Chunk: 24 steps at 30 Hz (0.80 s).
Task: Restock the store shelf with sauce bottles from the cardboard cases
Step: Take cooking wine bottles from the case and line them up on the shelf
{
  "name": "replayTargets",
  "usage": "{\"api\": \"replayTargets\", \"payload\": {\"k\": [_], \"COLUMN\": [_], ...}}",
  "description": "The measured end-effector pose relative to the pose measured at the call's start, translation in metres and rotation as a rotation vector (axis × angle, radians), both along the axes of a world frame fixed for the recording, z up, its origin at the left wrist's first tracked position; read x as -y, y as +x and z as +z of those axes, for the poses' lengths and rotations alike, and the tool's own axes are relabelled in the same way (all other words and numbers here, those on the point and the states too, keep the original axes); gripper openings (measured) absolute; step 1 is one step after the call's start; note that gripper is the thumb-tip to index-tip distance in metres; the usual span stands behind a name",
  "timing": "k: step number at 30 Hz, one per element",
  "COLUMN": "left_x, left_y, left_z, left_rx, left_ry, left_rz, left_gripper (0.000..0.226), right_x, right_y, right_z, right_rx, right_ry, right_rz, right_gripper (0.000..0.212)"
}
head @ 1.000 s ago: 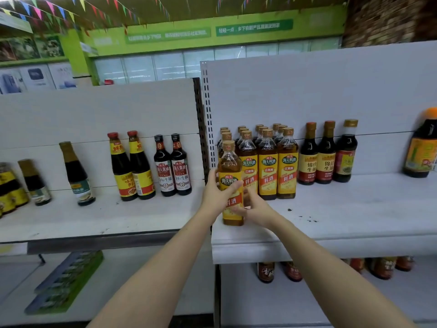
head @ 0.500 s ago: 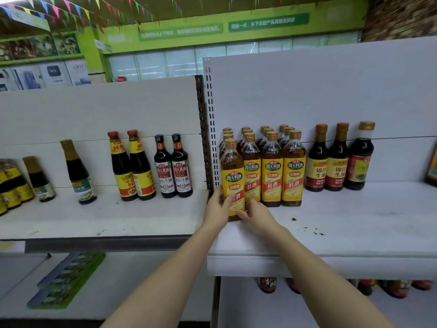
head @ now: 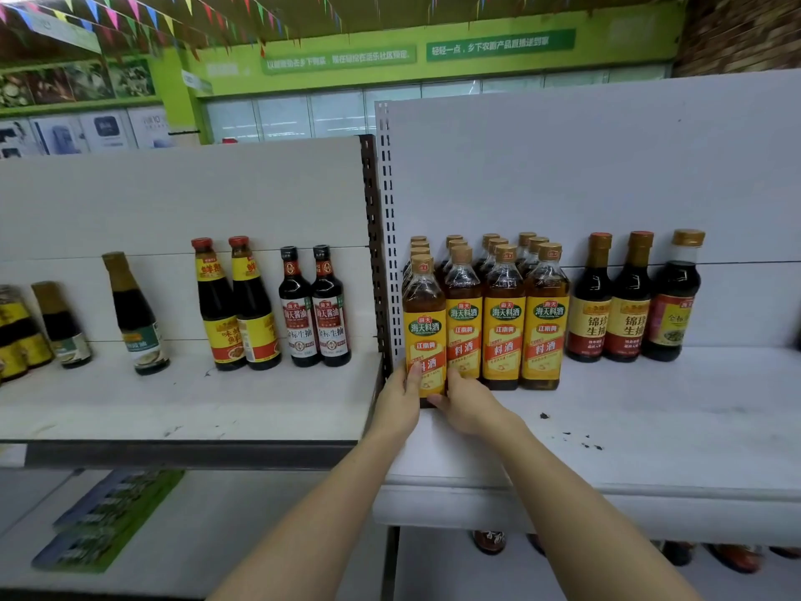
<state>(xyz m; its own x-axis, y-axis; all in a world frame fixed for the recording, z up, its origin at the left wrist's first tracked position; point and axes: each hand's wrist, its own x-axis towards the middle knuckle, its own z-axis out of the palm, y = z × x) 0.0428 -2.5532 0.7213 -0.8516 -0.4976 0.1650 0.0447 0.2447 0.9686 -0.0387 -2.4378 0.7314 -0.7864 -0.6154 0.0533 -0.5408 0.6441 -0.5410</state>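
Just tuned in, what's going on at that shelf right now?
A person is shelving cooking wine. Both hands, left hand and right hand, hold the base of a yellow-labelled cooking wine bottle standing at the left end of the front row on the white shelf, next to three matching bottles. Dark soy sauce bottles stand to their right.

Both hands cover the front bottle's point(head: 424, 331) base. Rear bottles point(head: 526, 242) show only caps. Lower-shelf bottles point(head: 490, 540) are mostly hidden; left-edge jars point(head: 13, 336) are cropped.
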Motion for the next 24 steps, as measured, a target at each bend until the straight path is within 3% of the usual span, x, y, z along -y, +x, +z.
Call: {"api": "replayTargets", "payload": {"k": [3,12,24], "left_x": [0.003,0.016,0.005], "left_y": [0.0,-0.006,0.007], "left_z": [0.001,-0.004,0.009], "left_rx": [0.01,0.034,0.089], "left_ry": [0.056,0.095,0.055], "left_rz": [-0.02,-0.09,-0.079], "left_gripper": [0.036,0.056,0.045], "right_x": [-0.002,-0.001,-0.009], "right_y": [0.003,0.004,0.029], "right_z": [0.002,0.008,0.022], "right_rx": [-0.015,-0.009,0.084], "right_ry": [-0.004,0.008,-0.137], "right_rz": [0.001,0.004,-0.084], "right_gripper": [0.06,0.057,0.053]}}
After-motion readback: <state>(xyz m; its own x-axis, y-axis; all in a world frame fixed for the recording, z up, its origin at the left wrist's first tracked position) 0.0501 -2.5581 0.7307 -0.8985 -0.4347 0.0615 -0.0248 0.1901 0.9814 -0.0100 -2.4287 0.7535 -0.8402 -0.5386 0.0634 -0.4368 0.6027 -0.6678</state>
